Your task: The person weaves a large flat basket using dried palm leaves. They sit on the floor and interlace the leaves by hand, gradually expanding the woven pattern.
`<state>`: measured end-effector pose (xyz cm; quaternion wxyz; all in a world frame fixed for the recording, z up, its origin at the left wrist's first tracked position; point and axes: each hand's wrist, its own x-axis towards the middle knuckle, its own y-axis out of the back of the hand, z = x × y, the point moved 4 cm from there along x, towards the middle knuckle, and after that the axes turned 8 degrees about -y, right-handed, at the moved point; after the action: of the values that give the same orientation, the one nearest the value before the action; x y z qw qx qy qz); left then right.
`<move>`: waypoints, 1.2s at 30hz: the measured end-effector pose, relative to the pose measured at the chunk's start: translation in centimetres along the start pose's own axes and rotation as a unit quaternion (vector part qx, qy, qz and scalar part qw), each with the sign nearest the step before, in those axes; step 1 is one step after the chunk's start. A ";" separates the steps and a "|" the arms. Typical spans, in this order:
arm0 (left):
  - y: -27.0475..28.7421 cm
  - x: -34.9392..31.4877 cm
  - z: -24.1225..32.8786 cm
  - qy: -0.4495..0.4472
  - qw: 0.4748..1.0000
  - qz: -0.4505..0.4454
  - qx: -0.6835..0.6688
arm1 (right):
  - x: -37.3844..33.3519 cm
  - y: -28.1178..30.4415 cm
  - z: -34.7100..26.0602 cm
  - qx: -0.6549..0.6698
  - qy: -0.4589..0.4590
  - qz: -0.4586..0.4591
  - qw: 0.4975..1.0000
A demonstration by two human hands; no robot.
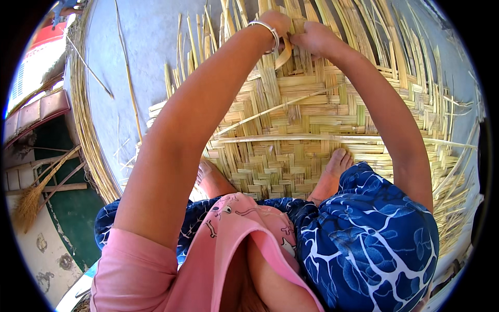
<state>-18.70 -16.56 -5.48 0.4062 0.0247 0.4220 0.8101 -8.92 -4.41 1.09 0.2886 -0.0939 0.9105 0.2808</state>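
Observation:
A wide mat of woven yellow reed strips [291, 130] lies on the grey ground under me. Both arms reach to its far woven edge, where loose strips [364, 31] fan outward. My left hand [275, 23], with a silver bangle on the wrist, pinches a curled strip [283, 56] at that edge. My right hand [314, 36] sits right beside it, fingers closed on the same cluster of strips. My bare feet [332, 174] rest on the near part of the mat.
A thick bundle of reeds [86, 130] curves along the left. Single loose reeds [127, 67] lie on the grey floor. A straw broom [31, 200] lies at the far left by a green surface. Loose strip ends stick out at the right edge [457, 182].

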 end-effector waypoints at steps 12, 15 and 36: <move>1.7 -5.9 7.6 0.152 0.905 0.091 -0.388 | -0.5 -0.1 2.6 0.208 -0.021 -0.070 0.975; 2.0 -7.1 8.2 0.064 0.932 0.103 -0.340 | -1.6 -0.1 2.5 0.192 0.016 -0.012 0.981; -0.4 -5.0 8.7 0.013 0.824 -0.111 -0.556 | -3.9 5.0 1.9 0.595 0.192 -0.090 0.775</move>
<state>-11.81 -14.06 1.32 0.4325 -0.2631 -0.0943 0.8572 -6.52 0.82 4.38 0.1296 -0.0371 0.9198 -0.3685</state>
